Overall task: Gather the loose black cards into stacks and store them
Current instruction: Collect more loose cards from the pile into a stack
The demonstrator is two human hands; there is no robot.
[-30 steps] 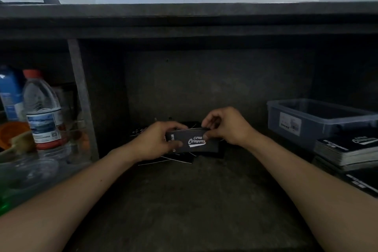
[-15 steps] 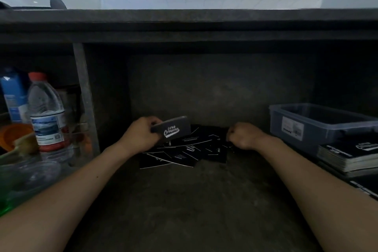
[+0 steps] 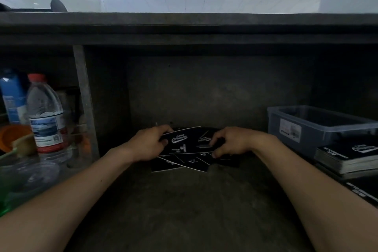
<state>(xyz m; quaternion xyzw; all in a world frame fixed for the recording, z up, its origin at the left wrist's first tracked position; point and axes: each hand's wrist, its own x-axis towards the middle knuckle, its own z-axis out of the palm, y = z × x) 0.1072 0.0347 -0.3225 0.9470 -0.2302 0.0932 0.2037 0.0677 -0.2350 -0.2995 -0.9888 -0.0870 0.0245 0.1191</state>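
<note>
Several loose black cards [image 3: 184, 162] with white print lie fanned out at the back of a dark shelf bay. My left hand [image 3: 147, 144] grips a small stack of black cards [image 3: 180, 139] by its left end, just above the pile. My right hand [image 3: 229, 141] pinches a black card [image 3: 204, 142] from the right side of the pile, fingers curled over its edge. The two held cards overlap in the middle. A finished stack of black cards [image 3: 347, 157] sits at the right.
A grey plastic bin [image 3: 319, 127] stands at the right, behind the finished stack. Left of a metal post [image 3: 83, 100] are a water bottle [image 3: 46, 116], a blue carton [image 3: 12, 96] and an orange bowl [image 3: 12, 135]. A low shelf board [image 3: 188, 26] spans overhead.
My left hand carried the stack from the centre back to the left. My right hand let go of it, reached into the pile and picked up a card.
</note>
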